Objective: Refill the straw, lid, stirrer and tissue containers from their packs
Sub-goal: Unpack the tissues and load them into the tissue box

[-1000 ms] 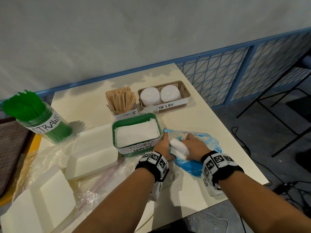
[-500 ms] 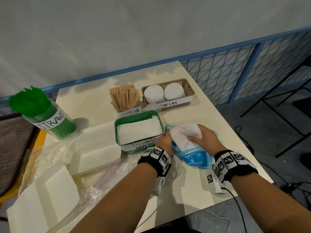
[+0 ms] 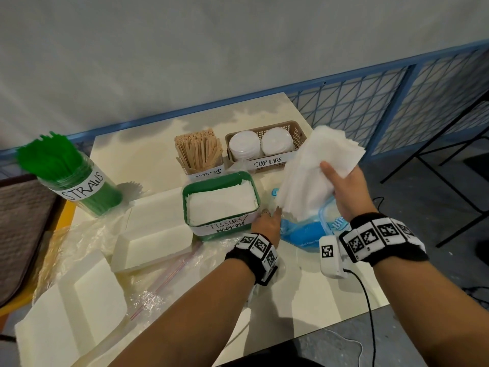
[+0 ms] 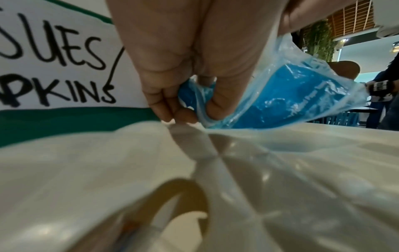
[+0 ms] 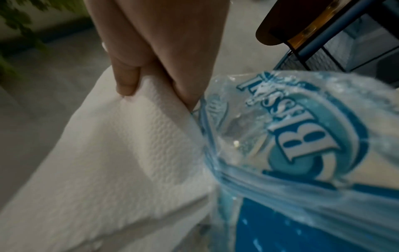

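Observation:
My right hand (image 3: 341, 181) grips a thick stack of white tissues (image 3: 315, 170), lifted up out of the blue plastic tissue pack (image 3: 304, 231); the lower end of the stack still sits at the pack's mouth. The right wrist view shows fingers pinching the tissues (image 5: 129, 136) beside the pack (image 5: 302, 153). My left hand (image 3: 266, 223) holds the pack's edge down on the table, fingers pinching the blue plastic (image 4: 270, 95). The green tissue container (image 3: 219, 205), labelled TISSUES/NAPKINS, lies just left and holds white tissues.
A straw jar (image 3: 71, 181) with green straws stands far left. Wooden stirrers (image 3: 198, 152) and a brown cup-lid basket (image 3: 264, 147) stand behind the tissue container. White foam trays (image 3: 153, 234) and clear plastic wrap cover the left. The table's right edge (image 3: 370, 260) is close.
My right hand has pulled the tissue stack up and to the right out of the blue pack. My left hand stays on the pack's edge.

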`<state>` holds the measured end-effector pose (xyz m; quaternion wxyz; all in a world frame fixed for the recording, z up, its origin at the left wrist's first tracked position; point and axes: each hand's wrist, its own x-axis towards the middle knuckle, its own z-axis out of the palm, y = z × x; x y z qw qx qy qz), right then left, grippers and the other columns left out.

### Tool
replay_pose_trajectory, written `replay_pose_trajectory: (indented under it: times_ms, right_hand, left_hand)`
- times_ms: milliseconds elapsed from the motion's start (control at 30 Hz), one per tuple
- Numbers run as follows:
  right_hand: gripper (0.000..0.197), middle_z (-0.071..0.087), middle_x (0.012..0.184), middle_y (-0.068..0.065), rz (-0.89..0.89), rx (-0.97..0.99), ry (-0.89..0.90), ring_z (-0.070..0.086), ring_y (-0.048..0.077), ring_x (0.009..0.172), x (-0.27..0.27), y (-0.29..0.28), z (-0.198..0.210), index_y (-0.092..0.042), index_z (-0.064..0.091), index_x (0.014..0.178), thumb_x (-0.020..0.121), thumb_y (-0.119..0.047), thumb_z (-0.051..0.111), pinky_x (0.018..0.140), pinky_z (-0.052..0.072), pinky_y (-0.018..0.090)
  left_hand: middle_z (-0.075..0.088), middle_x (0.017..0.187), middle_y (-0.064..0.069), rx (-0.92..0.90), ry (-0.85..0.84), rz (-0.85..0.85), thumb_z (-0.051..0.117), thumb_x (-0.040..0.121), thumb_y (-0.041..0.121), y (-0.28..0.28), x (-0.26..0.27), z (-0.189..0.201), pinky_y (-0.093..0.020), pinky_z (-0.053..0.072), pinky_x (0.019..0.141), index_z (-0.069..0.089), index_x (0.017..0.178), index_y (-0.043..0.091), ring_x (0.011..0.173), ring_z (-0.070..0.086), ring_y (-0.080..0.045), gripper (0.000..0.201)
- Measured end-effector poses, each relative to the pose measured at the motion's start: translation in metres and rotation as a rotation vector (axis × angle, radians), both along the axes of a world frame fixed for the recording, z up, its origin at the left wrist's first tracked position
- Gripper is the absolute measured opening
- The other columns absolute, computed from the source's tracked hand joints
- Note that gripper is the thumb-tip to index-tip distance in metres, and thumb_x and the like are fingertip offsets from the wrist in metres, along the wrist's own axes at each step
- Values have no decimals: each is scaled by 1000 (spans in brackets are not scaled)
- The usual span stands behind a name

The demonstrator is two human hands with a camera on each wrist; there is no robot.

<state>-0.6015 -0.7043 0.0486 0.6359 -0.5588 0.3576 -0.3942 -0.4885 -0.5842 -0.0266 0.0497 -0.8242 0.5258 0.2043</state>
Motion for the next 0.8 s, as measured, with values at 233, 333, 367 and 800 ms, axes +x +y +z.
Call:
replay_pose_trajectory:
  times_ms: [233,333,367,800]
  right_hand:
    - [37,65,105,-8,-11,116,-305,65,3,93,16,8,41,-22,54,109,74,-25,64,78,53,22]
    - [29,65,107,-7,-45,149,-335,63,7,98,20,7,46,-21,53,111,83,-21,60,80,54,25]
    - [27,66,106,-7,-57,171,-357,63,8,99,20,6,48,-20,54,111,85,-21,59,81,54,26]
    - [32,65,104,-5,83,-260,-47,65,3,93,44,22,74,-12,52,118,88,-17,61,79,53,21]
  left_hand:
    - [34,142,-25,83,-101,0,39,96,7,-4,0,15,-37,25,112,11,144,-5,133,32,-33,57]
    - [33,143,-22,114,-95,24,44,95,11,-8,0,21,-36,28,110,19,142,-5,134,31,-30,56]
    - [32,144,-20,136,-95,23,45,95,13,-9,1,22,-36,29,110,23,141,-4,134,31,-29,54]
    - [52,118,-15,5,60,-42,51,94,26,21,6,85,-31,46,86,57,107,4,93,57,-24,27]
